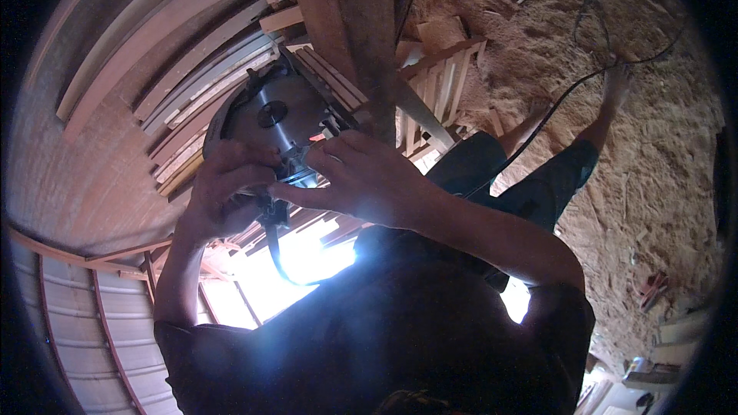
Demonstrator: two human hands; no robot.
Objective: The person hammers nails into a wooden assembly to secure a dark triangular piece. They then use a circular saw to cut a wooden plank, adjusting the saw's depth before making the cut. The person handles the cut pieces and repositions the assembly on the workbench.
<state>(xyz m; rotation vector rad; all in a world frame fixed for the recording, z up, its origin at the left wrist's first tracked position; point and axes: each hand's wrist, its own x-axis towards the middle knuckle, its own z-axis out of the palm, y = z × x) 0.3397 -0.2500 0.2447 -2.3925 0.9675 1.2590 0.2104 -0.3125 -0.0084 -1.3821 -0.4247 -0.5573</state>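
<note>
Overhead, a hand-held circular saw with a round silver steel blade (270,119) is steadied under a dark brown wooden beam (361,38). The left hand (223,192) is clenched around the saw's handle; the right hand (361,177) grasps its front housing. Positioning appears in hand; the next move is judged to call for firm two-handed alignment, the black power cord (569,92) kept clear.

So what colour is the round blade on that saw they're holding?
Shiny silver-grey metal with a dark centre; the saw blade shows best in the head view.
</note>
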